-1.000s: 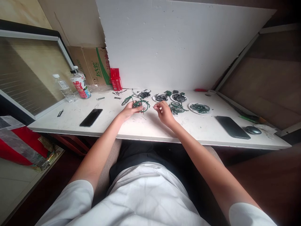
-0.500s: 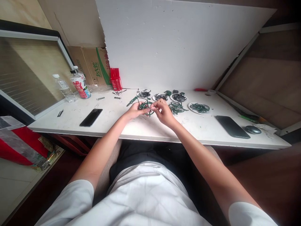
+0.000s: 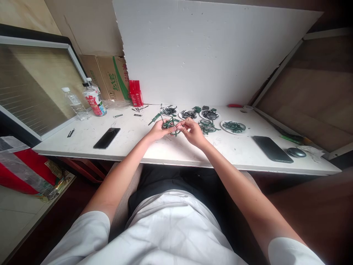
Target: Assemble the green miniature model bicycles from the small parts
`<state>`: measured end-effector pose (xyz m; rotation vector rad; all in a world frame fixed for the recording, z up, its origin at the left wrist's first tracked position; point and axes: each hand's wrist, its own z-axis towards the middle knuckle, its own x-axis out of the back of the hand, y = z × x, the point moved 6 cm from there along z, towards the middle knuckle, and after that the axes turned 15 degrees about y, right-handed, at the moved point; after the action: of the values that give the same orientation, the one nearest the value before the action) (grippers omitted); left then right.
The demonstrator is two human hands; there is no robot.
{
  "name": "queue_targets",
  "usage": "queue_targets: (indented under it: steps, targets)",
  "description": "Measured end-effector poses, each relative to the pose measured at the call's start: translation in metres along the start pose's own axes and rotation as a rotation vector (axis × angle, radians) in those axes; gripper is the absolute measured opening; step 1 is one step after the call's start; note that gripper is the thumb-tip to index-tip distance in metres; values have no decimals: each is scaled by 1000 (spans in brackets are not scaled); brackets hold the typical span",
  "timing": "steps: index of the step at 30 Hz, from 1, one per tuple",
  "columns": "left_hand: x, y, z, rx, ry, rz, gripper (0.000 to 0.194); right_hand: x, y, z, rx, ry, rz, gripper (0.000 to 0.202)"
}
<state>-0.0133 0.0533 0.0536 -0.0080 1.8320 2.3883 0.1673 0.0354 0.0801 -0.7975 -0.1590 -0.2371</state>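
Observation:
A small green model bicycle (image 3: 171, 122) is held above the table, with a spoked wheel facing me. My left hand (image 3: 160, 130) is closed around its near side, the thumb lying along the wheel. My right hand (image 3: 192, 131) pinches at the wheel's right edge with thumb and forefinger; whether a small part sits between those fingertips is hidden. Behind and to the right of my hands are plates of parts: a plate of black pieces (image 3: 188, 114), a plate of dark wheels (image 3: 210, 115) and a plate of green frames (image 3: 234, 127). Loose green bicycle parts (image 3: 207, 127) lie beside my right hand.
On the white table (image 3: 129, 149) a phone (image 3: 107, 138) lies left and a larger dark phone (image 3: 272, 149) right, near a round grey object (image 3: 296, 152). Bottles (image 3: 94, 100), a red box (image 3: 135, 93) and a carton (image 3: 110, 77) stand back left, before a white board (image 3: 215, 51).
Both hands stay in nearly the same place on the bicycle. The right hand's fingers have shifted slightly at the wheel's edge.

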Motion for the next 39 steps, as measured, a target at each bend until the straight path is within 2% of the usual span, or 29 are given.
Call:
queue_targets:
  steps: [11,15,23,34,39]
  targets:
    - [1,-2,0,-5,19,12,57,-1,4,1,-27,-37,-52,66]
    - [0,-3,-2,48,45,-5,57,0,3,1,-39,-34,-85,61]
    - [-8,1,-7,111,-24,-87,50,4,1,4,-14,-51,-68,59]
    - [-6,-12,-6,278,-9,-169,44,4,3,4,-13,-52,-62,57]
    - [-4,-16,-5,310,-8,-175,43,5,1,4,-8,-54,-71,58]
